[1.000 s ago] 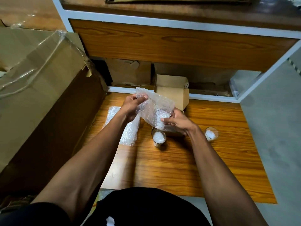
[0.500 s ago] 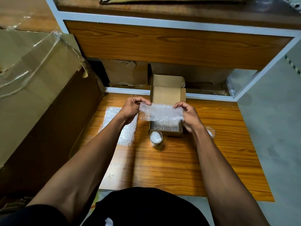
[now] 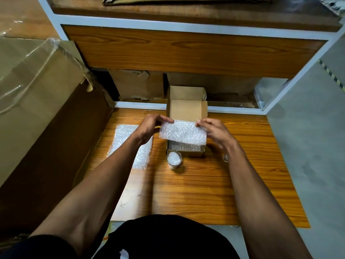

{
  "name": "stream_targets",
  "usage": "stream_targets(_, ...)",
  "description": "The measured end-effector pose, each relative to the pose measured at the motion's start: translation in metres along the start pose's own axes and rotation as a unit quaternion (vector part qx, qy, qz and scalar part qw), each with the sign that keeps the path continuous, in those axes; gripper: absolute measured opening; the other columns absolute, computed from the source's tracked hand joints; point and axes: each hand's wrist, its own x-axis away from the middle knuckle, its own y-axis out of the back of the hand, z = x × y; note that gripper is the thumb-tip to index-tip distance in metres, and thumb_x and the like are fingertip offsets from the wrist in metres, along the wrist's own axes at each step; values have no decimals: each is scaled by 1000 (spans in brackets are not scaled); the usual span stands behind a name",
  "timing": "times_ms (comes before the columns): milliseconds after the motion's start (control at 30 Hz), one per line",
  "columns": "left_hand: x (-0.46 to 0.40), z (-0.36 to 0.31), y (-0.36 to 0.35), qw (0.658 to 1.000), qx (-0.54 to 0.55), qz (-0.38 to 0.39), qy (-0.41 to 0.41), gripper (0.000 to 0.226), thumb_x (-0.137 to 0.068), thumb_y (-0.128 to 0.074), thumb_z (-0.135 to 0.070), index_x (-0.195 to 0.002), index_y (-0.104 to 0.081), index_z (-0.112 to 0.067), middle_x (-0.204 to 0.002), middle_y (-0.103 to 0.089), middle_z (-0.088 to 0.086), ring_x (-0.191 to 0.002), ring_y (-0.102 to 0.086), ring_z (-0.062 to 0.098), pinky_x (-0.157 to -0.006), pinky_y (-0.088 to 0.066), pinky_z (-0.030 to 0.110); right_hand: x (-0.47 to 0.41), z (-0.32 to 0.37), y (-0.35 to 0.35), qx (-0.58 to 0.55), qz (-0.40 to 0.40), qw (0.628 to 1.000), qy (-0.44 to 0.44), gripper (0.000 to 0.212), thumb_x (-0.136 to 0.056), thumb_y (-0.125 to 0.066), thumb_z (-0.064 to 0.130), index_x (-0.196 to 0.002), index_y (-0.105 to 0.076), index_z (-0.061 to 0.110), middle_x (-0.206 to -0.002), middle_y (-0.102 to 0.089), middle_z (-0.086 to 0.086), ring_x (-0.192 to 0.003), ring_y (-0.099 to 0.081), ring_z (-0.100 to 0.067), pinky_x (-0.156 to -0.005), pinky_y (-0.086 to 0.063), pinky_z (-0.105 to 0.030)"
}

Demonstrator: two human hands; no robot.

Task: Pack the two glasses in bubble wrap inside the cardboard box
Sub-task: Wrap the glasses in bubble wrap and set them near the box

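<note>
A small open cardboard box [image 3: 186, 153] stands on the wooden table with its lid flap raised at the back. Bubble wrap lines its inside. Above the box I hold a bubble wrap sheet [image 3: 183, 132] stretched flat, my left hand [image 3: 151, 126] pinching its left edge and my right hand [image 3: 214, 130] its right edge. One glass [image 3: 174, 159] with bubble wrap stuffed in it stands just in front of the box's left corner. A second glass [image 3: 225, 157] is mostly hidden behind my right forearm.
Another bubble wrap sheet [image 3: 128, 144] lies flat on the table to the left. A large cardboard carton [image 3: 37, 94] wrapped in plastic film stands against the table's left side. A white-framed shelf [image 3: 186, 27] with brown boxes under it rises behind the table.
The sheet was held up loose and crumpled; my hands have spread it flat and lowered it over the open box. My right forearm now covers most of the right glass.
</note>
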Motion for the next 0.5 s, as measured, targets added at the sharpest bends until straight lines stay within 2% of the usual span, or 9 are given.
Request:
stream_targets(100,-4,-1,-2,999,-16,-8,-29,26,-106,-57,-21,-107,-79,-8,-118,-78,-2,-121,-65,20,-103,-52,44,-7,3,-2,98,-7,994,51,14,-89,-78,13,-100,-72,20,-121,-69,5,-118,-61,-10,-98,-51,-40)
stream_targets(167,-10,1,-3,998,-37,-15,-55,14,-100,-67,-9,-106,-80,-12,-117,-77,-4,-121,-66,18,-108,-52,47,-9,7,-4,141,15,989,50,28,-90,-73,3,-100,-75,29,-129,-66,9,-120,-58,-8,-96,-52,-38)
stream_targets(233,-12,1,-5,997,-42,-23,-67,22,-97,-69,0,-103,-81,-17,-119,-77,-5,-123,-66,20,-110,-53,48,-10,13,-8,188,44,981,35,43,-92,-67,1,-103,-78,40,-139,-60,11,-121,-56,-10,-91,-55,-36)
stream_targets(300,-12,-1,-8,996,-30,-25,-75,25,-96,-69,3,-102,-81,-18,-120,-76,-3,-121,-67,22,-107,-55,48,-11,18,-10,228,62,971,25,49,-92,-64,2,-107,-78,46,-140,-55,14,-121,-54,-10,-88,-55,-33)
stream_targets(433,-10,-6,-13,992,-36,-12,-123,28,-95,-71,2,-116,-77,-15,-125,-71,8,-118,-67,24,-98,-60,42,-16,24,-12,301,67,951,29,48,-93,-64,4,-117,-76,44,-148,-55,9,-129,-49,-14,-94,-48,-31)
stream_targets(500,-11,-7,-18,989,-39,-14,-140,40,-92,-74,4,-127,-72,-17,-123,-65,18,-111,-65,24,-98,-61,43,-19,26,-13,300,49,952,25,44,-94,-65,5,-120,-75,39,-145,-57,6,-124,-52,-15,-84,-50,-27)
